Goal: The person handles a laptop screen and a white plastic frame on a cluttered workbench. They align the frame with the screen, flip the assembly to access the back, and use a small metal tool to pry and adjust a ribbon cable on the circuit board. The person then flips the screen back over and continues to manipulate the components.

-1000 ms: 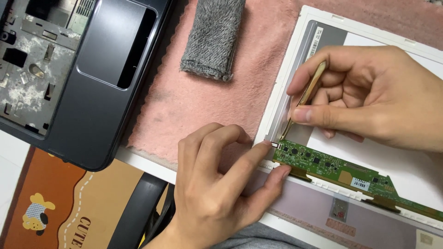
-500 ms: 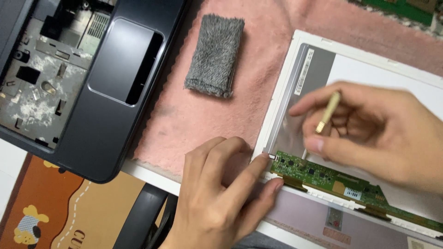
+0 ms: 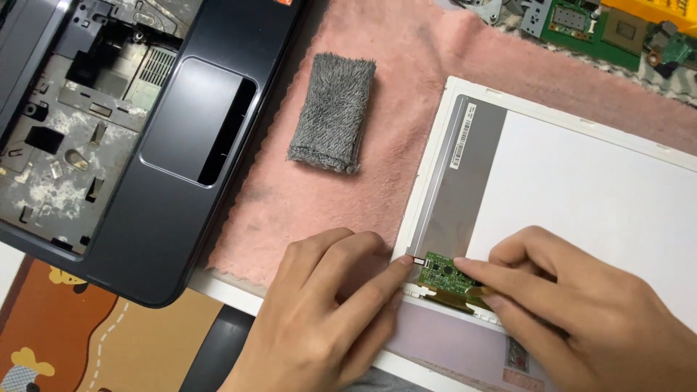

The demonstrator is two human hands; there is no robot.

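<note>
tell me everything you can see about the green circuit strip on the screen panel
The green circuit strip is a narrow board with small dark chips, lying flat along the white panel's lower edge, with an amber ribbon below it. The left hand touches its left end; the right hand covers the rest.

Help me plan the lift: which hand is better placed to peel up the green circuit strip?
Probably right hand: its fingers already rest on the green circuit strip; left hand only touches its end.
</note>
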